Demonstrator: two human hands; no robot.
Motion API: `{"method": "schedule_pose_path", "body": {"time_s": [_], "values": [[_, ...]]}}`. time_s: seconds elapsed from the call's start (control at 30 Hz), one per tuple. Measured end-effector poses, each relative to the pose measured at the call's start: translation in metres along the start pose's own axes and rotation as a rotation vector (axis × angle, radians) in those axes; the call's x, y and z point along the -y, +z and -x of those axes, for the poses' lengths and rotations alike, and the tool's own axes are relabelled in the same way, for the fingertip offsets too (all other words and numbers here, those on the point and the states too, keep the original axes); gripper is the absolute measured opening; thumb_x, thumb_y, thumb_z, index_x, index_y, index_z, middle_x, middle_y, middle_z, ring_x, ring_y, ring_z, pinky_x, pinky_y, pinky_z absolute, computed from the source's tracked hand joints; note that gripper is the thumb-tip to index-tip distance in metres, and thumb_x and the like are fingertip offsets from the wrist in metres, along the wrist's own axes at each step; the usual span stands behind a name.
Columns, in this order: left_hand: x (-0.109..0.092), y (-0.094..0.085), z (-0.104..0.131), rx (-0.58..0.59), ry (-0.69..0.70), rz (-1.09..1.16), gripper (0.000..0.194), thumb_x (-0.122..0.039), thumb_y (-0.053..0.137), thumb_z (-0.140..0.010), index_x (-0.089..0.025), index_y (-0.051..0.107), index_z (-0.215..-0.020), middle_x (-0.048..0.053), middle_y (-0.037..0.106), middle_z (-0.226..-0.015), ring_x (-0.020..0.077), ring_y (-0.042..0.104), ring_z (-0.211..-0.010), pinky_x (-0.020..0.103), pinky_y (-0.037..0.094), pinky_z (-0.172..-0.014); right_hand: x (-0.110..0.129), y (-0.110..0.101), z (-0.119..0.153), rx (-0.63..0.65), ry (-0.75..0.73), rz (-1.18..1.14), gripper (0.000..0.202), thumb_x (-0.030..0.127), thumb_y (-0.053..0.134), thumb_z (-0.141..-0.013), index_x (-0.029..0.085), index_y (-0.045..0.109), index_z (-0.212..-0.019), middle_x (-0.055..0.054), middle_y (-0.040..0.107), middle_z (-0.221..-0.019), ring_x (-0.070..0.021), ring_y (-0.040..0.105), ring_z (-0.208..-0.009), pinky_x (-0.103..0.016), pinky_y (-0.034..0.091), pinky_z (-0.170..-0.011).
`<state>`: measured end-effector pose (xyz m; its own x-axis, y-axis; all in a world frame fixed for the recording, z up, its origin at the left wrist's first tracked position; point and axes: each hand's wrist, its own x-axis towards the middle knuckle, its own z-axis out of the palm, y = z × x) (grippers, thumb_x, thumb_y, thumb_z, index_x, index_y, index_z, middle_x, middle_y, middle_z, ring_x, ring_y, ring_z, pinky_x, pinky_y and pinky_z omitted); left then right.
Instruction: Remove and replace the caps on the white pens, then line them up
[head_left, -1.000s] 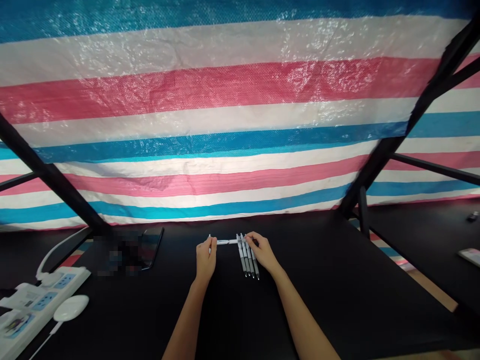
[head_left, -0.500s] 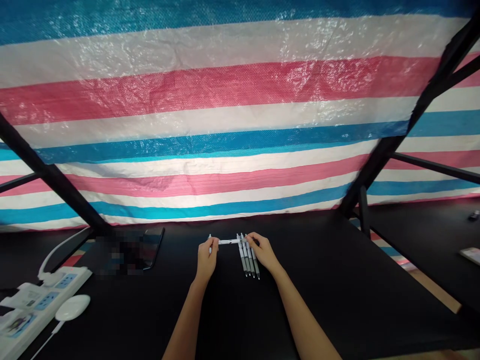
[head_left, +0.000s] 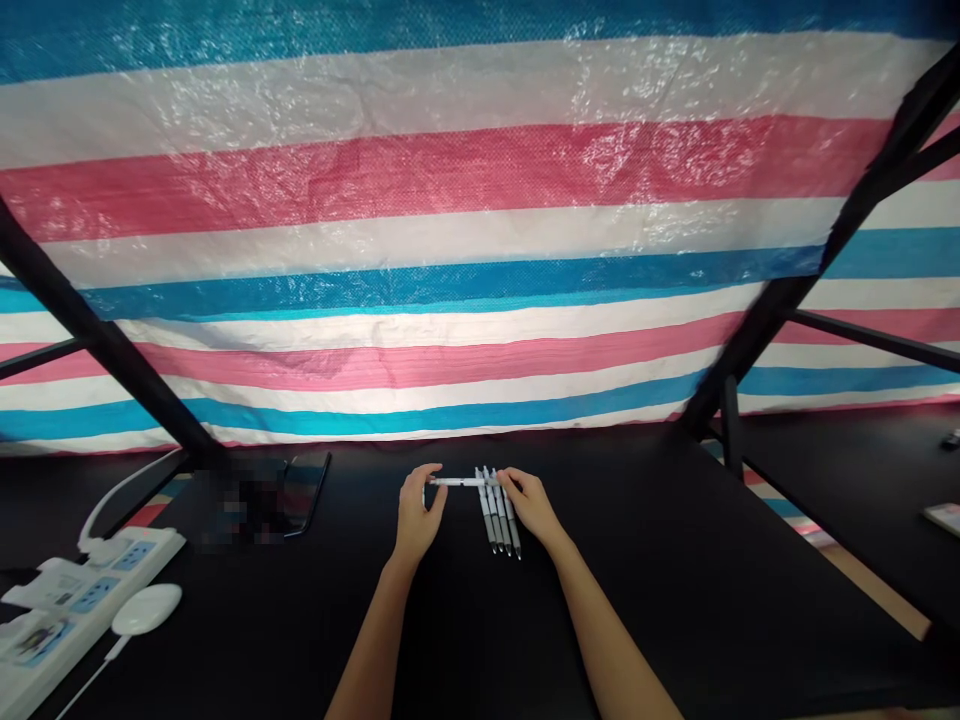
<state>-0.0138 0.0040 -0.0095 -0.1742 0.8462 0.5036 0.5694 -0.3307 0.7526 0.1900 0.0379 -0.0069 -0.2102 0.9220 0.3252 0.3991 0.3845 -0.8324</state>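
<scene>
A: Where is the white pen (head_left: 461, 482)?
B: It lies crosswise at the far part of the four pens (head_left: 500, 515), which are side by side on the black table (head_left: 465, 620).
A: And the left hand (head_left: 418, 515)?
B: Its thumb and fingers are wide apart, around the left end of the white pen.
A: Does the right hand (head_left: 529, 505) hold something?
B: Its fingers are close together at the far ends of the four pens, but I cannot tell if they grip.
A: What is at the left?
B: A power strip (head_left: 97, 590).

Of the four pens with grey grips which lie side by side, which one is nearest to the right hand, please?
The rightmost pen, beside the right hand; its tip also reaches closest to the person.
</scene>
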Motion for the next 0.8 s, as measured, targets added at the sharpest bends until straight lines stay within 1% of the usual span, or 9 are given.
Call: {"method": "schedule_pose_path", "body": {"time_s": [0.07,0.13,0.2,0.3,0.43,0.53,0.63,0.7,0.8], "values": [[-0.0022,-0.002,-0.0007,-0.016,-0.062,-0.003,0.027,-0.037,0.049,-0.082,-0.019,0.058,-0.1,0.007,0.063,-0.09,0.0176,0.059,-0.077,0.031,0.045,-0.074,0.0006,-0.0005,0.0,-0.007,-0.013,0.008,0.043,0.045,0.037,-0.089,0.019,0.053,-0.059,0.003,0.045,-0.054,-0.013,0.043,-0.053,-0.024,0.032,-0.052],[-0.0032,-0.0033,-0.001,-0.005,-0.134,-0.004,0.03,-0.042,0.044,-0.085,-0.018,0.061,-0.086,0.003,0.06,-0.07,0.0146,0.054,-0.06,0.026,0.042,-0.06,0.002,-0.0009,-0.0001,-0.015,-0.03,0.015,0.041,0.043,0.037,-0.09,0.019,0.056,-0.063,0.002,0.049,-0.056,-0.0139,0.046,-0.055,-0.025,0.034,-0.054],[-0.003,-0.0036,-0.0006,0.013,-0.179,-0.008,0.04,-0.047,0.039,-0.087,-0.017,0.059,-0.068,-0.001,0.049,-0.052,0.0118,0.045,-0.047,0.024,0.034,-0.05,0.0039,-0.0009,-0.0004,-0.019,-0.06,0.011,0.038,0.041,0.038,-0.09,0.019,0.06,-0.068,-0.001,0.057,-0.062,-0.016,0.052,-0.06,-0.026,0.037,-0.059],[-0.0013,-0.0027,0.0004,0.009,-0.182,-0.007,0.047,-0.05,0.037,-0.086,-0.018,0.051,-0.054,-0.004,0.035,-0.042,0.01,0.036,-0.041,0.024,0.027,-0.045,0.0056,-0.0004,-0.001,-0.023,-0.11,0.003,0.032,0.039,0.042,-0.089,0.02,0.064,-0.075,-0.004,0.065,-0.073,-0.0195,0.057,-0.07,-0.029,0.041,-0.067],[-0.0007,-0.0018,0.0002,0.012,-0.169,0.01,0.05,-0.053,0.036,-0.086,-0.019,0.042,-0.051,-0.004,0.034,-0.044,0.0095,0.036,-0.044,0.024,0.026,-0.046,0.005,-0.0003,-0.0018,-0.034,-0.144,-0.01,0.026,0.037,0.047,-0.087,0.02,0.066,-0.082,-0.006,0.068,-0.081,-0.021,0.06,-0.075,-0.032,0.043,-0.071],[-0.0017,-0.0019,-0.0008,0.038,-0.167,0.013,0.047,-0.052,0.038,-0.085,-0.019,0.046,-0.054,-0.004,0.041,-0.046,0.01,0.041,-0.046,0.023,0.03,-0.048,0.0042,-0.0014,-0.0021,-0.045,-0.145,-0.013,0.026,0.036,0.047,-0.087,0.021,0.066,-0.082,-0.006,0.068,-0.083,-0.0212,0.06,-0.077,-0.031,0.043,-0.072],[-0.0028,-0.0011,-0.0015,0.049,-0.15,0.042,0.033,-0.047,0.044,-0.083,-0.019,0.058,-0.072,-0.001,0.055,-0.058,0.0126,0.053,-0.055,0.023,0.039,-0.055,0.0039,-0.0029,-0.0017,-0.046,-0.116,0.031,0.029,0.038,0.043,-0.089,0.022,0.064,-0.077,-0.004,0.066,-0.076,-0.0202,0.059,-0.072,-0.03,0.041,-0.07],[-0.0031,0.0,-0.0018,0.027,-0.124,0.053,0.026,-0.043,0.05,-0.081,-0.019,0.061,-0.082,0.0,0.061,-0.067,0.0137,0.056,-0.062,0.024,0.043,-0.061,0.0034,-0.0033,-0.0013,-0.047,-0.097,0.061,0.034,0.039,0.04,-0.09,0.021,0.062,-0.071,-0.002,0.063,-0.068,-0.0189,0.056,-0.066,-0.029,0.039,-0.066],[-0.0028,0.0014,-0.0019,0.01,-0.071,0.063,0.019,-0.035,0.053,-0.079,-0.019,0.062,-0.084,0.002,0.064,-0.074,0.0137,0.058,-0.066,0.025,0.045,-0.065,0.0019,-0.0028,-0.0012,-0.058,-0.076,0.087,0.042,0.043,0.037,-0.091,0.021,0.055,-0.06,0.0,0.054,-0.057,-0.0166,0.05,-0.057,-0.027,0.035,-0.059]]}}
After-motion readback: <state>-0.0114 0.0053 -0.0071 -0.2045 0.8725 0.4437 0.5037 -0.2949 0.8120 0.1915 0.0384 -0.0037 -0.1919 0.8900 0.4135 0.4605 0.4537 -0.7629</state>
